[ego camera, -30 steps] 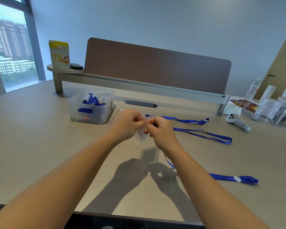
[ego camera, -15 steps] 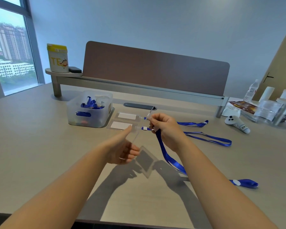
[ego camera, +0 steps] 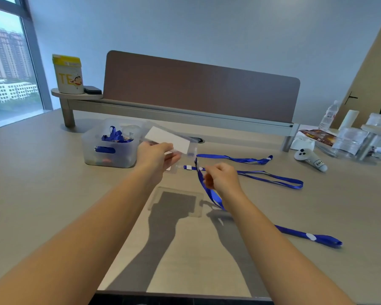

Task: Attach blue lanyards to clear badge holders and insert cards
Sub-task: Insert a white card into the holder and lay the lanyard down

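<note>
Two lanyards (ego camera: 271, 176) lie on our beige desk (ego camera: 42, 194) beneath a brown divider (ego camera: 200, 89); a tin (ego camera: 68, 74) reads "TE". Our left hand (ego camera: 155, 156) pinches the holder (ego camera: 172, 139), card inside, above the desk. Our right hand (ego camera: 221, 178) grips its lanyard (ego camera: 209, 192) just below the clip.

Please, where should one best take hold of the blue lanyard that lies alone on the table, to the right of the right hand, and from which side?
Grip the lanyard at its far right end, where the loop turns back. That end lies flat on the bare table, apart from the other lanyards. Coming from above and from the right, pinching both straps together, would probably work best, since the right hand covers the left end.
</note>
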`<state>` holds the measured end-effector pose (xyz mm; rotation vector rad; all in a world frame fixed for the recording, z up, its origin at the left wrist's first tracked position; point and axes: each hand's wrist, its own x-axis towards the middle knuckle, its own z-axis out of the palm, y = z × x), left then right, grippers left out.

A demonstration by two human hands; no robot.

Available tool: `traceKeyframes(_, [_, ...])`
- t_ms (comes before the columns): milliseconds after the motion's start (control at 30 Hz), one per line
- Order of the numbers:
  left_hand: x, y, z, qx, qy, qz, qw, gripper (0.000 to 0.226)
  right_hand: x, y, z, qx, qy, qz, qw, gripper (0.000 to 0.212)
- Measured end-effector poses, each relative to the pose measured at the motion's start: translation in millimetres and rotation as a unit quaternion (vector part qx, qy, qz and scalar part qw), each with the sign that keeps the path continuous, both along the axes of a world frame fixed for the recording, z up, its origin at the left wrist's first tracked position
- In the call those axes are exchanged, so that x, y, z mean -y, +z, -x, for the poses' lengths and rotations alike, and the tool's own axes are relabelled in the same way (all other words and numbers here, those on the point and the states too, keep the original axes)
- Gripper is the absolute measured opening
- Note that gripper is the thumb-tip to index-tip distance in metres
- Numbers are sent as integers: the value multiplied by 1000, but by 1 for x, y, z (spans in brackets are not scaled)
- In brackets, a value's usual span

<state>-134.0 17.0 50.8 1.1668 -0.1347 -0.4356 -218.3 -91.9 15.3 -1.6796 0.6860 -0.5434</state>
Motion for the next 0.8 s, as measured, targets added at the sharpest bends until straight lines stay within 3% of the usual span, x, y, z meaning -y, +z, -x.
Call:
traceKeyframes(167, [4,11,8,24,-14,37,999,23,-21,-14,-2,9,104,-248,963,55])
traceKeyframes(233, [3,10,10,14,-18,39,999,22,-21,-19,-6,64,124,-335,932,58])
traceKeyframes(333, [-5,2,9,-11,-14,49,999,3,-14,-19,-9,183,77,-392,898,55])
traceKeyframes(467, [-17,-19,-5,-50,35,24,998,14,9,-15,-6,253,-44,-415,873,49])
traceKeyframes(600, [-26,-43,-21,-64,75,-11,995,34,42,-12,5,273,-133,-419,856,23])
traceKeyframes(633, [-26,-49,-24,-68,83,-23,994,34,50,-12,9,260,-154,-409,861,15])
traceKeyframes(700, [-26,-60,-29,-81,102,-54,990,34,67,-15,19,207,-184,-367,888,17])
traceKeyframes(800, [-21,-75,-36,-86,140,-113,980,33,97,-20,32,64,-244,-263,931,10])
